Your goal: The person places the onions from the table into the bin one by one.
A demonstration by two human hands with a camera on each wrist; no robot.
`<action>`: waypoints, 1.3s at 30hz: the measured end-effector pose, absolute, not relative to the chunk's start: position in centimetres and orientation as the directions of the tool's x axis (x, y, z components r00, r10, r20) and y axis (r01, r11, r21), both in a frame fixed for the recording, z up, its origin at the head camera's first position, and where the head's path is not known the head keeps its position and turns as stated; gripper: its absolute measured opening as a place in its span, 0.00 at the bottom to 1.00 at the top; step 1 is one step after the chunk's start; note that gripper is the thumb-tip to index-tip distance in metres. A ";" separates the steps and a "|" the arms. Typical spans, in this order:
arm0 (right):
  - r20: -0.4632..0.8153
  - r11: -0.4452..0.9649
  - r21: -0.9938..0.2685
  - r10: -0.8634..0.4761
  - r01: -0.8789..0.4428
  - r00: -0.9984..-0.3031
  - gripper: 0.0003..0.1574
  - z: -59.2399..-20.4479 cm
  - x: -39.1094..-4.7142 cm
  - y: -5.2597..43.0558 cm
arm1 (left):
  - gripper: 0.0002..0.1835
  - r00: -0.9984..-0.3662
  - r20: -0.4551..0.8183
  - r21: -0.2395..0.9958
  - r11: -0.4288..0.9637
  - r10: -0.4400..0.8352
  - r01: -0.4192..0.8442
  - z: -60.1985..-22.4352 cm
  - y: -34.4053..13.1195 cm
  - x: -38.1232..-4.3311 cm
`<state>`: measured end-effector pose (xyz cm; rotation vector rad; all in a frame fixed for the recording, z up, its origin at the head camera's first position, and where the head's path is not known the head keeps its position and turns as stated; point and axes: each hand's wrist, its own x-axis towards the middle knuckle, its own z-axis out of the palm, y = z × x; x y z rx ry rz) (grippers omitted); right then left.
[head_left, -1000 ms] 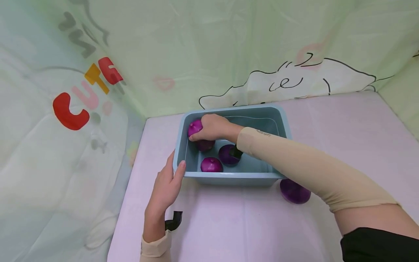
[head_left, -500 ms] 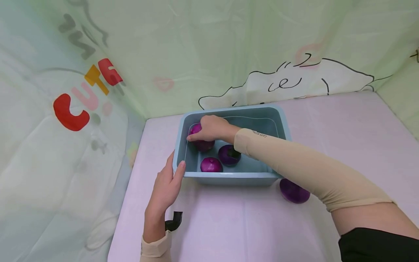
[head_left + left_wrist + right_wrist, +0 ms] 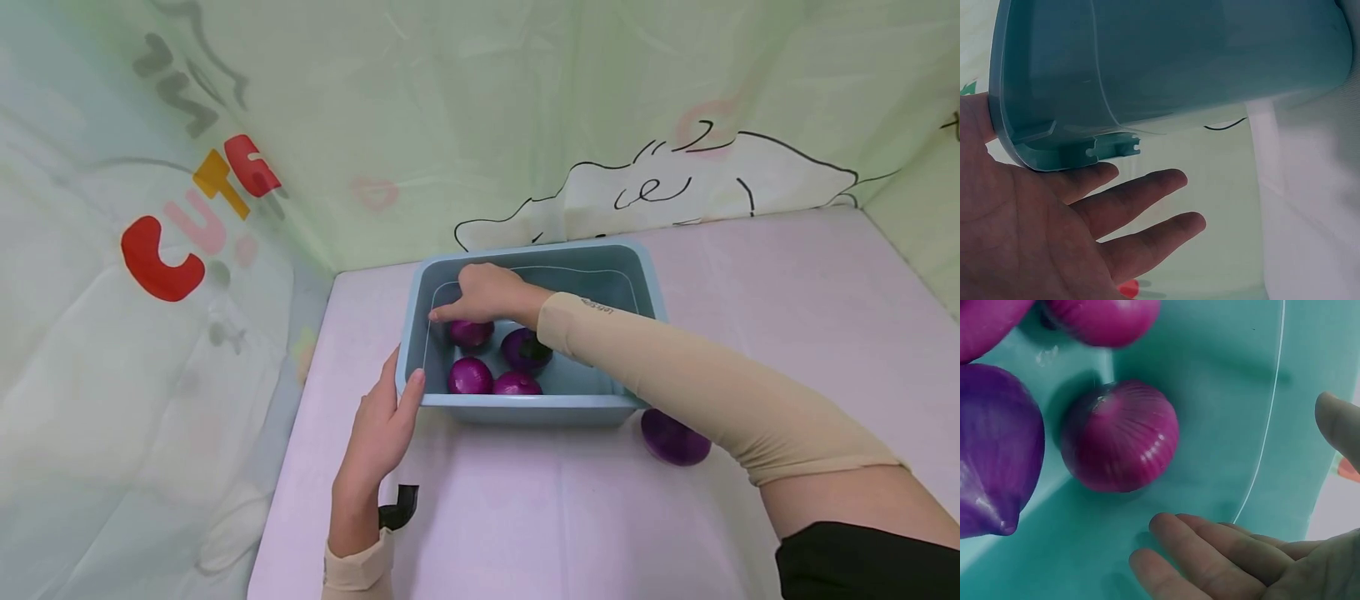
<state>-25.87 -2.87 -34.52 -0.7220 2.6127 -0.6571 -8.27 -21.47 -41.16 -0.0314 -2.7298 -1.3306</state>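
My left hand (image 3: 378, 429) touches the near left corner of a light blue plastic bin (image 3: 540, 402). Its thumb lies at the rim and its fingers extend straight along the outside. In the left wrist view, three fingertips (image 3: 1191, 222) stick out past the bin's edge. Inside the bin, towards the back left, my right hand (image 3: 487, 293) is spread with nothing between thumb and fingers. Close to it in the right wrist view lies a red onion (image 3: 1120, 437). Two more red onions (image 3: 470, 376) and a round purple eggplant (image 3: 527, 350) lie on the bin's floor.
Another round purple vegetable (image 3: 675, 437) sits on the white tabletop (image 3: 540, 517) by the bin's near right corner, partly under the right forearm. A printed curtain (image 3: 525, 108) stands behind the bin and along the left side.
My right hand has let go of an onion, which has dropped to the bin's floor. The front onions have shifted, one now further right. My left hand has stayed at the corner.
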 end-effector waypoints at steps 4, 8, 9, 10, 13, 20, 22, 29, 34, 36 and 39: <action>-0.216 0.769 -0.516 -0.544 -0.378 -0.811 0.36 -34.4 -25.9 -2.8 | 0.35 -0.994 0.108 0.786 0.614 -0.026 0.069 -41.1 -21.4 -8.3; -0.218 0.771 -0.513 -0.542 -0.377 -0.812 0.36 -34.3 -25.8 -2.6 | 0.33 -0.993 0.112 0.785 0.615 -0.027 0.072 -41.2 -21.3 -8.3; -0.218 0.771 -0.512 -0.542 -0.378 -0.811 0.36 -34.2 -25.7 -2.5 | 0.33 -0.993 0.113 0.785 0.615 -0.028 0.072 -41.2 -21.3 -8.3; -0.217 0.772 -0.510 -0.543 -0.379 -0.811 0.36 -34.2 -25.7 -2.5 | 0.33 -0.993 0.112 0.785 0.616 -0.028 0.071 -41.2 -21.3 -8.2; -0.216 0.771 -0.509 -0.546 -0.383 -0.810 0.36 -34.2 -25.6 -2.4 | 0.34 -0.994 0.108 0.784 0.617 -0.030 0.067 -41.3 -21.2 -8.2; -0.206 0.768 -0.509 -0.547 -0.388 -0.812 0.36 -33.9 -25.4 -2.1 | 0.36 -0.994 0.109 0.782 0.619 -0.028 0.069 -41.2 -21.2 -8.2; -0.204 0.764 -0.517 -0.547 -0.385 -0.812 0.35 -33.8 -25.3 -2.0 | 0.36 -0.994 0.108 0.783 0.619 -0.029 0.067 -41.2 -21.2 -8.2; -0.209 0.736 -0.581 -0.548 -0.348 -0.810 0.36 -33.2 -24.6 -1.2 | 0.37 -0.995 0.098 0.791 0.608 -0.030 0.060 -41.2 -21.2 -8.1; -0.204 0.717 -0.608 -0.557 -0.342 -0.805 0.41 -32.5 -24.1 -0.2 | 0.37 -0.994 0.103 0.795 0.603 -0.027 0.066 -41.2 -21.2 -8.0; -0.200 0.710 -0.613 -0.564 -0.347 -0.801 0.47 -32.3 -23.9 0.1 | 0.37 -0.995 0.101 0.792 0.607 -0.027 0.064 -41.2 -21.2 -8.0; -0.192 0.697 -0.625 -0.573 -0.350 -0.797 0.52 -31.9 -23.6 0.6 | 0.37 -0.994 0.102 0.786 0.615 -0.026 0.064 -41.0 -21.2 -8.1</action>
